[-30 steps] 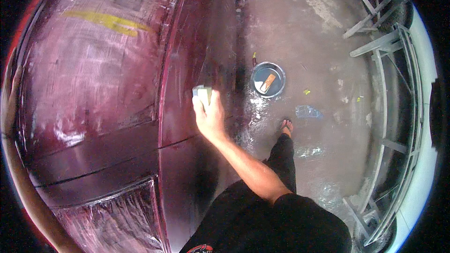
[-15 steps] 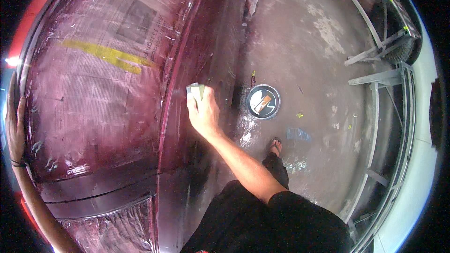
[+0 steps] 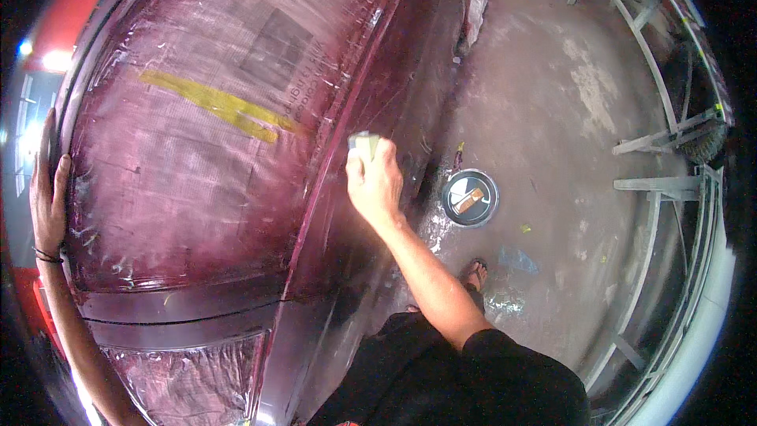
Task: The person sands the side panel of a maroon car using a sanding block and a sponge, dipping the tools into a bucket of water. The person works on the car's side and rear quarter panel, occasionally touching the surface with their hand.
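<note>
My right hand point(image 3: 376, 183) is closed around a small pale yellow-green sanding block point(image 3: 366, 144) with a greyish side. It is at the dark maroon sill panel point(image 3: 347, 213) of a car body; whether the block touches the paint is hard to see. At the far left, my left hand point(image 3: 50, 193) lies with fingers stretched out along the dark upper edge of the car body point(image 3: 72, 126). Between the hands, a masking sheet point(image 3: 205, 166) dusted purple covers the door opening, with a yellow tape strip point(image 3: 213, 104) across it.
A round black bucket point(image 3: 495, 203) with water, a brown block and white pieces stands on the wet grey floor point(image 3: 552, 134). My sandalled foot point(image 3: 475, 274) is just below it. A metal frame stand point(image 3: 653, 229) runs along the right. Crumpled plastic point(image 3: 475, 12) hangs at the car's lower edge.
The view has shifted, so the car and bucket appear farther right and lower. My right hand still grips the block at the sill, and my left hand stays on the car's edge.
</note>
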Tool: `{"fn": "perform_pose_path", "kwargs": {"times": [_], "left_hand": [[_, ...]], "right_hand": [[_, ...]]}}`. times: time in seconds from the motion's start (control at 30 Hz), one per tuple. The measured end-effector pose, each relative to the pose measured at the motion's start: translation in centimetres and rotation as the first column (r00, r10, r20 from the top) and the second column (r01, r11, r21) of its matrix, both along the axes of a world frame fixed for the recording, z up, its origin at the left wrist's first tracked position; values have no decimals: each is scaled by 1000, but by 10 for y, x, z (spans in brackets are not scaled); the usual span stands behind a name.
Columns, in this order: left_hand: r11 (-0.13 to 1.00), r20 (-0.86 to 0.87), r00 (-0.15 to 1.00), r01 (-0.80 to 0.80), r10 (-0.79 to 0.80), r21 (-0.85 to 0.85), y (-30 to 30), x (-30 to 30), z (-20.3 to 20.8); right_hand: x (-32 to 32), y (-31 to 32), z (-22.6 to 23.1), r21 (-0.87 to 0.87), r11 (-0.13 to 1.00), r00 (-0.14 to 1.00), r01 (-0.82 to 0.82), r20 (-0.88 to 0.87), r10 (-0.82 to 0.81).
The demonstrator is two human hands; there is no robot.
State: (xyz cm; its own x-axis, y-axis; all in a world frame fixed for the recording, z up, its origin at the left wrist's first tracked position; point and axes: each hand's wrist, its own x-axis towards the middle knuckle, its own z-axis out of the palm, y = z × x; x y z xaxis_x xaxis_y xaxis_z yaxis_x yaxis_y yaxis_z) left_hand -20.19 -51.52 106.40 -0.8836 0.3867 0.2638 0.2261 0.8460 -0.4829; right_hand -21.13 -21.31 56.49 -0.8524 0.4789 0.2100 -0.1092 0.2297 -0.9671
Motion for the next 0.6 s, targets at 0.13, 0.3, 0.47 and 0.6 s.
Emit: {"fn": "perform_pose_path", "kwargs": {"times": [0.13,0.3,0.47,0.6], "left_hand": [[999,3,1000,-2,2,-32,9,-2,7],[999,10,1000,28,-28,21,12,-9,3],[1000,-11,1000,4,-4,-4,7,1,4],[999,-32,999,24,-23,30,12,0,6]], "right_hand": [[-107,50,13,47,994,992,103,63,-106],[-136,70,17,43,996,977,82,192,-88],[-55,10,17,60,997,999,37,37,-40],[-150,60,31,101,990,975,94,191,-112]]}}
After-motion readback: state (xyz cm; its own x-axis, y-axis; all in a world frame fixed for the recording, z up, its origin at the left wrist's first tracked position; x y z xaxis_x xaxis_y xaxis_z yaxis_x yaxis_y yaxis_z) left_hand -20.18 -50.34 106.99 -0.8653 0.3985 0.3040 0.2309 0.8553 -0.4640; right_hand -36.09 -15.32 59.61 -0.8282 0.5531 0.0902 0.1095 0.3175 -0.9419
